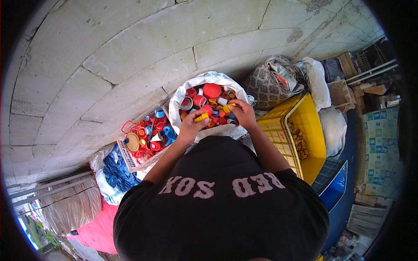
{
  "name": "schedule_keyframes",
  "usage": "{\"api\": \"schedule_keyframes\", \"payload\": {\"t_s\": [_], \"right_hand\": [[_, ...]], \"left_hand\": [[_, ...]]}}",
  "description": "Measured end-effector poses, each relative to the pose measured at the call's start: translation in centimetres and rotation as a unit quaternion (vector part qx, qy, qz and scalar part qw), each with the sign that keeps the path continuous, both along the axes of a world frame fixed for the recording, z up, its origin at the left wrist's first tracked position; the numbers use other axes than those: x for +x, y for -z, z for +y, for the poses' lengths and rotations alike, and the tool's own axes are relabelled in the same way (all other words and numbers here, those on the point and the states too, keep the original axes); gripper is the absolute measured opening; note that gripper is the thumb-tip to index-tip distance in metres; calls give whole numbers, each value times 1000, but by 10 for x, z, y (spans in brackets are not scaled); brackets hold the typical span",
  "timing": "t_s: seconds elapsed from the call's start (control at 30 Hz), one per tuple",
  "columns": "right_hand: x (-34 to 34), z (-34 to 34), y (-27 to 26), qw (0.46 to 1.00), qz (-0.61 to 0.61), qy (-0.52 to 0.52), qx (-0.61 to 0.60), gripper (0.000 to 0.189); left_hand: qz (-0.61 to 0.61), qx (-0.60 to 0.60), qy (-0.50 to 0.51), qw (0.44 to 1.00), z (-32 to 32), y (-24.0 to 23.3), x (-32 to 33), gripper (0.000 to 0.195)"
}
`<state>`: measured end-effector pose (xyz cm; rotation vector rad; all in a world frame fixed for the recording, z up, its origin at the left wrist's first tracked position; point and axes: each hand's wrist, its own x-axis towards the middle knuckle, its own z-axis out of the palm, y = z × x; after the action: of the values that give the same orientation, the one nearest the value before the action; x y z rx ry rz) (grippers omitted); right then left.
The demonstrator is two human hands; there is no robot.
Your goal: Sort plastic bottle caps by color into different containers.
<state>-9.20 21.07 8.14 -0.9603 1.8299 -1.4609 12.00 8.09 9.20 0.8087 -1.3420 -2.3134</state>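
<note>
My left hand (192, 125) grips a yellow plastic cap (201, 117) between thumb and fingers. In my right hand (243, 114) is another yellow plastic piece (229, 107), pinched at the fingertips. Both hands are above a white woven sack (177, 107) with its rim rolled outward. Inside the sack lie mixed plastic caps and lids, mostly red and orange, with some white and blue. A large round red lid (212, 90) rests near the far side of the pile.
Left of the sack, a pale plastic basket (125, 160) holds red, blue and white plastic pieces. On the right stands a yellow crate (313, 137) with small yellowish pieces at its bottom. A patterned full bag (266, 84) leans by the block wall (147, 58). A blue crate (336, 186) sits lower right.
</note>
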Motion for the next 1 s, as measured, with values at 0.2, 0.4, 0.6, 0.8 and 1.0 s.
{"api": "schedule_keyframes", "payload": {"t_s": [0.2, 0.4, 0.6, 0.8, 1.0], "right_hand": [[12, -1, -37, 983, -180, -18, -24, 21], [25, -1, -41, 995, -31, -72, -60, 20], [39, 1, -16, 989, -86, -105, -59, 20], [19, -15, 17, 981, -179, -10, 76, 28], [-75, -17, 104, 885, 215, 56, 409, 30]], "left_hand": [[-3, -70, 35, 997, 4, -15, -20, 32], [10, -113, 43, 993, 5, -28, -24, 33], [-26, -197, 87, 976, 1, -22, -11, 35], [-54, -147, 69, 985, 6, -10, 10, 37], [-57, -99, 97, 989, 8, -1, 12, 37]]}}
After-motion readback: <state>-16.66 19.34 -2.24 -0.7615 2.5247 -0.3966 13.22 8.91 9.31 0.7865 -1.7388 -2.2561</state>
